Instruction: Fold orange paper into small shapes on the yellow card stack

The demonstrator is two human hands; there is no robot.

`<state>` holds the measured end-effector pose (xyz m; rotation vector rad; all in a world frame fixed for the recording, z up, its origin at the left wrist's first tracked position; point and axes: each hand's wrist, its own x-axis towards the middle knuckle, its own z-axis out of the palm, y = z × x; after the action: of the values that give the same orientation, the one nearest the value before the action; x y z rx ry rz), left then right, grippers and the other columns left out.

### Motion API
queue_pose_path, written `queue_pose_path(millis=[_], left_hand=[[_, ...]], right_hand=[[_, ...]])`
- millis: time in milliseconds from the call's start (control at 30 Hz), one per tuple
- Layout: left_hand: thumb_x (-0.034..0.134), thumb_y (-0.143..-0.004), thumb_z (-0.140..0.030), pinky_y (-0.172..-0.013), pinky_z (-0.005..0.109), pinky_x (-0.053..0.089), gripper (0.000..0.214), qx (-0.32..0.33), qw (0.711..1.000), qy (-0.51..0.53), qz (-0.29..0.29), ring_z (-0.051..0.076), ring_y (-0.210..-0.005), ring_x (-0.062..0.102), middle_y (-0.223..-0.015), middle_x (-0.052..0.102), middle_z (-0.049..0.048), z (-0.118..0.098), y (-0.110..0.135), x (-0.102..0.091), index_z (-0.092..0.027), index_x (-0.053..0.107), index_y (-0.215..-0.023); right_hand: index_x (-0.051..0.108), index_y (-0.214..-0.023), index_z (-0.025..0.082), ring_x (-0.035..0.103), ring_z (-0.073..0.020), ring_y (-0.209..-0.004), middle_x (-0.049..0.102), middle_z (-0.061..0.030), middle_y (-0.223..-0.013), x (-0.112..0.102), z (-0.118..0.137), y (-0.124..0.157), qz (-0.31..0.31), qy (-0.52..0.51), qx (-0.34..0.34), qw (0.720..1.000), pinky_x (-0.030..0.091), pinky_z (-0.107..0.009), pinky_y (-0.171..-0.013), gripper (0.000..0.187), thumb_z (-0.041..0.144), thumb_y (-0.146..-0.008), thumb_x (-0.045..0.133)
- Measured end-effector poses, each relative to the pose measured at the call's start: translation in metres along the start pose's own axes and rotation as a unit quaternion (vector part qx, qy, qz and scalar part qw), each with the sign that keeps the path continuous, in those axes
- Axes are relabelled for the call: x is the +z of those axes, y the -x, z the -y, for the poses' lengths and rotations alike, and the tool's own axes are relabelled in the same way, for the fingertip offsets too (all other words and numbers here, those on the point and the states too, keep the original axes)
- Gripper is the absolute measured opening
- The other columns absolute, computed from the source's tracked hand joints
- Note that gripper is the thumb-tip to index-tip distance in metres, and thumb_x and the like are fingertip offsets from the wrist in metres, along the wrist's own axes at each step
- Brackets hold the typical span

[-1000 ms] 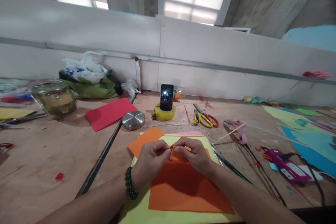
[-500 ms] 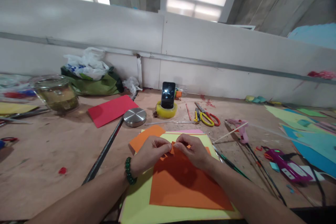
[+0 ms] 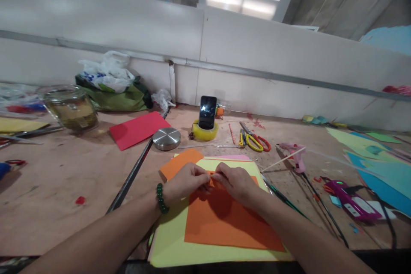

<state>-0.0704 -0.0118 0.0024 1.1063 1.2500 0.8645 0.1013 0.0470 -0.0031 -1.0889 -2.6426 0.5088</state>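
Note:
Both hands meet over a large orange sheet of paper (image 3: 231,227), which lies on a stack of pale yellow paper (image 3: 171,239). My left hand (image 3: 192,180), below a green bead bracelet (image 3: 162,198), is closed with thumb and fingertips pinching a small folded piece of orange paper (image 3: 212,174). On the other side of that piece, my right hand (image 3: 233,182) pinches it too, fingers curled. The fingers cover most of the small piece, so its full shape is hidden. Another orange paper (image 3: 180,163) sticks out behind my left hand.
Scissors (image 3: 253,139), a pink glue gun (image 3: 297,158) and a purple power strip (image 3: 351,201) lie to the right. Behind stand a phone (image 3: 207,111) in a yellow tape roll (image 3: 205,132) and a round metal lid (image 3: 166,138). A glass jar (image 3: 72,109) and red paper (image 3: 138,130) are left.
The view has shifted slightly, so the table things sit a little higher and further right. Both hands stay together on the small orange piece, with the left fingers curled slightly more.

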Motion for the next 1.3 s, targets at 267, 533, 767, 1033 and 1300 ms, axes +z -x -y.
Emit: queue_pose_path(millis=[267,533,767,1033,1300], left_hand=[[0.084,-0.053,-0.041,-0.055,0.025,0.051,0.034,-0.034,0.999,0.031,0.022,0.015,-0.055,0.064,-0.057,0.067,0.0031,-0.001,0.000,-0.004,-0.012,0.068,-0.063],[0.084,-0.055,-0.036,-0.057,0.028,0.054,0.031,-0.046,0.997,0.058,0.039,0.015,-0.054,0.065,-0.056,0.067,0.0032,0.004,-0.001,-0.005,-0.011,0.069,-0.066],[0.084,-0.051,-0.038,-0.049,0.025,0.051,0.034,-0.042,0.997,0.057,0.040,0.014,-0.050,0.063,-0.054,0.066,0.0016,0.001,-0.002,-0.007,-0.013,0.062,-0.057],[0.078,-0.053,-0.032,-0.049,0.026,0.049,0.029,-0.083,0.996,0.026,0.034,0.016,-0.047,0.063,-0.054,0.067,0.0037,-0.004,0.000,-0.006,-0.015,0.054,-0.054],[0.072,-0.060,-0.046,-0.046,0.022,0.041,0.035,-0.100,0.988,-0.049,0.104,0.016,-0.051,0.065,-0.060,0.071,0.0087,-0.004,0.001,-0.007,-0.012,0.063,-0.058]], right_hand=[[0.057,-0.083,0.021,0.051,-0.0151,-0.058,0.063,-0.0010,-0.067,0.001,-0.001,0.001,0.004,-0.023,-0.001,1.000,0.026,-0.023,-0.054,0.014,0.029,-0.092,0.050],[0.056,-0.077,0.021,0.049,-0.0145,-0.059,0.060,0.0003,-0.065,0.004,0.001,0.000,0.001,-0.048,0.020,0.999,0.028,-0.023,-0.054,0.018,0.033,-0.090,0.053],[0.047,-0.060,0.019,0.038,-0.0090,-0.050,0.043,0.0057,-0.052,-0.002,-0.002,-0.003,0.031,-0.203,-0.008,0.979,0.026,-0.021,-0.046,0.032,0.038,-0.084,0.057],[0.052,-0.067,0.018,0.046,-0.0066,-0.033,0.058,0.0045,-0.050,-0.008,-0.005,-0.004,0.202,-0.413,0.115,0.881,0.029,-0.016,-0.031,0.039,0.053,-0.072,0.068],[0.053,-0.065,0.015,0.050,-0.0068,-0.035,0.057,0.0043,-0.049,-0.003,-0.006,-0.003,0.196,-0.412,0.118,0.882,0.036,-0.015,-0.031,0.050,0.061,-0.064,0.074]])
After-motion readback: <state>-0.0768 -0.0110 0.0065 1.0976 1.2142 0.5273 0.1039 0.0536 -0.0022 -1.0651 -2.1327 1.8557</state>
